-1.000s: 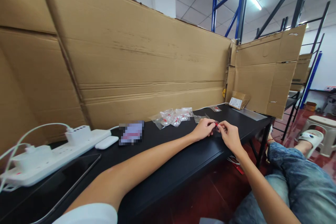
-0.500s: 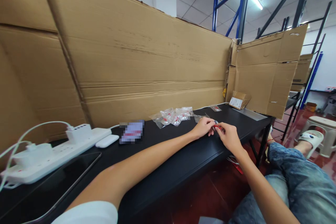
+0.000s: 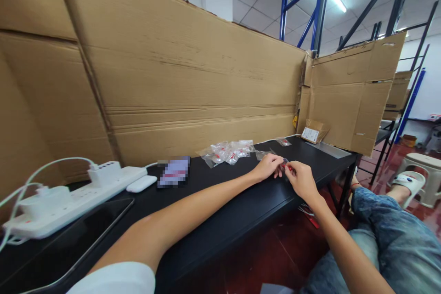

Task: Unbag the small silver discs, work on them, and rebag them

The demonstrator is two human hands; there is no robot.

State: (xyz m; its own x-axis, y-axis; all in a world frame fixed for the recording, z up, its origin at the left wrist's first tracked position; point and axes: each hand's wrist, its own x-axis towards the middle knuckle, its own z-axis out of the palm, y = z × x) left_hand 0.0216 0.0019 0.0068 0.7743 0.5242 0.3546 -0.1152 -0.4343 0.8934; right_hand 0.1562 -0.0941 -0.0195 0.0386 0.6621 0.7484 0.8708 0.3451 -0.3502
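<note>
My left hand (image 3: 268, 167) and my right hand (image 3: 301, 177) are close together above the black table's front edge. Pinched between the right thumb and fingers is a small red piece (image 3: 290, 169), mostly covered by the fingertips. A bit of clear or dark plastic (image 3: 285, 162) shows between the two hands. The left fingers are curled against it, though what they grip is too small to make out. Just behind the left hand lies a clear plastic bag (image 3: 261, 155). Farther left is a pile of clear bags (image 3: 227, 151) with small red pieces inside.
On the black table (image 3: 220, 202) are a power strip (image 3: 79, 195), a white case (image 3: 141, 183), a tablet (image 3: 69, 243) and a blurred-out packet (image 3: 174, 172). A small bag (image 3: 283, 142) and a cardboard box (image 3: 314, 132) lie at the far end. Cardboard walls (image 3: 206, 73) enclose the back.
Less of the red piece shows between my fingers now, and the plastic beside it looks darker. Both hands stay in nearly the same place.
</note>
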